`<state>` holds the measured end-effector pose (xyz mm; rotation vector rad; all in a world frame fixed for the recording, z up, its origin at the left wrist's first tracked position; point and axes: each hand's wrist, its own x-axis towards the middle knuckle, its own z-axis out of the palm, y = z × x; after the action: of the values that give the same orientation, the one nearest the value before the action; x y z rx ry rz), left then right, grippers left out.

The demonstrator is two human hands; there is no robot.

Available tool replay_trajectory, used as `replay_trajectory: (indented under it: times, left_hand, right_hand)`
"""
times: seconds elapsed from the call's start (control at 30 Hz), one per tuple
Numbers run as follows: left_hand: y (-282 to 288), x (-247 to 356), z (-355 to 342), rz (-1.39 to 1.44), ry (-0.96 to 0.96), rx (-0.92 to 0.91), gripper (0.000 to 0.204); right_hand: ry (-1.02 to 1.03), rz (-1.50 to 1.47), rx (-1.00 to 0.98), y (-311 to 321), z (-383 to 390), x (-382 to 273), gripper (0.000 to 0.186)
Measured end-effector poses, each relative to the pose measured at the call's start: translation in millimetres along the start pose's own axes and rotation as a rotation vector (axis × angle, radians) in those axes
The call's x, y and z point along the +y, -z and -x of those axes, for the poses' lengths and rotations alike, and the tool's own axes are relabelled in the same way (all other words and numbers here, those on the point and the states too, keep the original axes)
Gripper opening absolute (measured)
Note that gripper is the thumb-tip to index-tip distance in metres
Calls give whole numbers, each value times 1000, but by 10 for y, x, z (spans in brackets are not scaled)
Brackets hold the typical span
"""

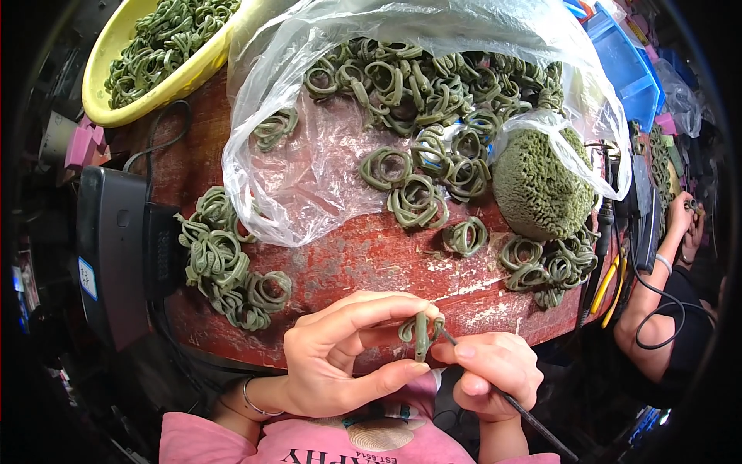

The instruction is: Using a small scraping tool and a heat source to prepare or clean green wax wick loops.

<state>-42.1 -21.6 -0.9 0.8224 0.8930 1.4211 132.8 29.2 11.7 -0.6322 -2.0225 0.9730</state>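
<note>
Close to the table's near edge, my left hand (pixel 332 359) pinches a small green coiled ring (pixel 421 340) between thumb and fingertips. My right hand (pixel 498 367) is closed round a thin, pen-like tool (pixel 449 337); its dark tip meets or nearly meets the ring's right side. From below that hand a dark cord or handle end (pixel 537 425) runs to the lower right. Most of the tool's grip is hidden by my fingers. Beyond my hands, a single similar ring (pixel 465 237) lies on the worn red table (pixel 340 267).
A clear plastic bag (pixel 270 197) lies open over a heap of green rings (pixel 402 85). To its right is a rough green lump (pixel 541 185). More rings (pixel 224 263) lie left, beside a black box (pixel 116 255). A yellow basket (pixel 97 93) and yellow-handled pliers (pixel 607 286) flank the table; a co-worker's arm (pixel 657 298) shows right.
</note>
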Motion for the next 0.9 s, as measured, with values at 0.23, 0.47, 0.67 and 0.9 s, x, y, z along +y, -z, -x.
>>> replay_trajectory:
  times: [0.23,0.47,0.67,0.9]
  left_hand:
    - [-4,-15,-1,-48,-30,22,48]
    - [-6,-16,-6,-89,-38,29,47]
    - [-15,3,-14,-10,-26,46,46]
    - [-23,11,-23,-5,-7,51,46]
  right_hand:
    - [-115,-39,124,-16,-10,-12,21]
    - [-116,-139,126,-55,-41,46,20]
    - [-230,-184,178,-119,-63,43,26]
    - [-154,-172,170,-85,-29,80,24]
